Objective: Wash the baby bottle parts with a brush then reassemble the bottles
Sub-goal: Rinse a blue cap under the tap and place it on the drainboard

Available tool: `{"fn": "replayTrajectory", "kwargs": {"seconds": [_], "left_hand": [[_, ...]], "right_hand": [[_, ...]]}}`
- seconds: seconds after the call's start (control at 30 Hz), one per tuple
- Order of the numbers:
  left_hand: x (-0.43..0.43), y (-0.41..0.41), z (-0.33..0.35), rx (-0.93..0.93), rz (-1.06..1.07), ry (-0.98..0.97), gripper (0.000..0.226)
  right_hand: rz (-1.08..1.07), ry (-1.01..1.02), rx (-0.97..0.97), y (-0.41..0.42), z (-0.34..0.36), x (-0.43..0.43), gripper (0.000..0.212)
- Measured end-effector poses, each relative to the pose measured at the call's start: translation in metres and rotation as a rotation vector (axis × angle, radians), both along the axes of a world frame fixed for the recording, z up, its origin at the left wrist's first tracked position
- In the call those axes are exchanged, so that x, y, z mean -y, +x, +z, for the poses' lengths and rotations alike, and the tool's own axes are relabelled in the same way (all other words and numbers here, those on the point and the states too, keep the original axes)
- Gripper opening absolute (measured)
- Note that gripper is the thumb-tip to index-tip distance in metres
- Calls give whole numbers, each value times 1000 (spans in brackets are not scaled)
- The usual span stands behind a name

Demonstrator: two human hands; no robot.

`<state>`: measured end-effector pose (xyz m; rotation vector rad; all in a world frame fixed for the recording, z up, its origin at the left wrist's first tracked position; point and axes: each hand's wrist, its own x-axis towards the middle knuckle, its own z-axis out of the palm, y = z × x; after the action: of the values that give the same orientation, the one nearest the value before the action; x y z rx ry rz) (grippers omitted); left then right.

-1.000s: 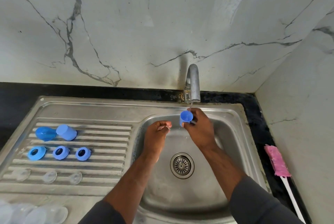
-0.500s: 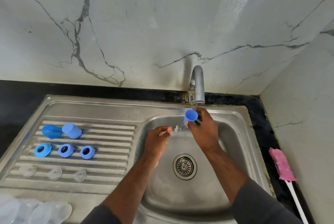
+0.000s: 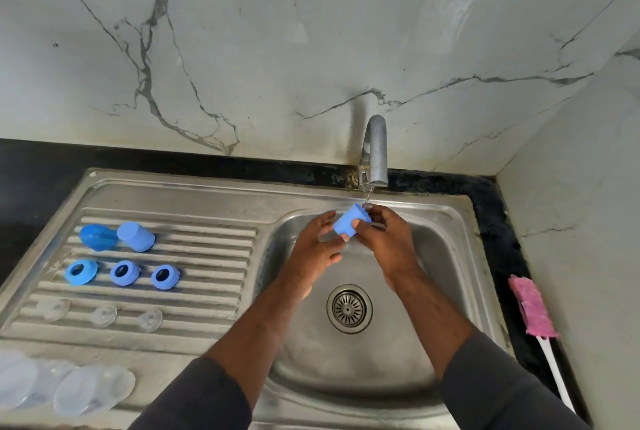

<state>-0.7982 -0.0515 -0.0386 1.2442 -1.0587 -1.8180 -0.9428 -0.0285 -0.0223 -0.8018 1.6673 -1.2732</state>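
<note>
our right hand [image 3: 389,246] pinches the blue cap [image 3: 346,225], thumb on its side, just under the tap [image 3: 374,152] at the back edge of the sink [image 3: 460,221] bowl. cap is tilted, one end up toward the spout, with a thin trickle running. left hand [image 3: 317,249] is loose, fingers straight and laid against the cap's other side, not wrapped round it. on the drainboard [image 3: 207,242] we see two more blue caps [image 3: 135,236] back-left, three blue rings [image 3: 124,272] in a row nearer us, then three clear nipples [image 3: 104,316]. clear bottles [image 3: 79,391] are at the near-left corner. pink brush [image 3: 533,308] lies on the counter [image 3: 498,221] along the sink's right edge.
</note>
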Motion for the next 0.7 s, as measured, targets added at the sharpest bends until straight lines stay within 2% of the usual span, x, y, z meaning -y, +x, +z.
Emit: {"fn": "replayTrajectory", "kwargs": {"seconds": [0.07, 0.2, 0.27, 0.33, 0.4, 0.47, 0.53, 0.57, 0.63, 0.7], "left_hand": [[-1, -4, -1, 56, -78, -122, 51], [-10, -10, -5, 447, -79, -401, 39], [-19, -10, -5, 586, -72, -456, 42], [-26, -7, -4, 611, -68, -437, 51], [-31, -6, 0, 647, -96, -451, 49], [-34, -2, 6, 708, -120, -482, 43], [-36, 3, 12, 764, -145, -506, 45], [-39, 11, 18, 802, -149, -501, 48], [-41, 25, 24, 850, -172, -522, 51], [-44, 37, 29, 840, -172, -602, 43]], "right_hand": [[-10, 75, 273, 2, 1, -5, 24], [-13, 206, 548, 2, -2, -17, 22], [-10, 273, 574, 2, -5, -23, 22], [-5, 336, 567, 2, -10, -29, 23], [13, 418, 569, 0, -16, -36, 25], [87, 537, 475, -1, -20, -43, 27], [129, 541, 293, -2, -23, -48, 20], [140, 479, 196, 3, -24, -48, 18], [195, 288, -71, 11, -25, -48, 31], [336, 129, -310, 26, -18, -46, 42]]}}
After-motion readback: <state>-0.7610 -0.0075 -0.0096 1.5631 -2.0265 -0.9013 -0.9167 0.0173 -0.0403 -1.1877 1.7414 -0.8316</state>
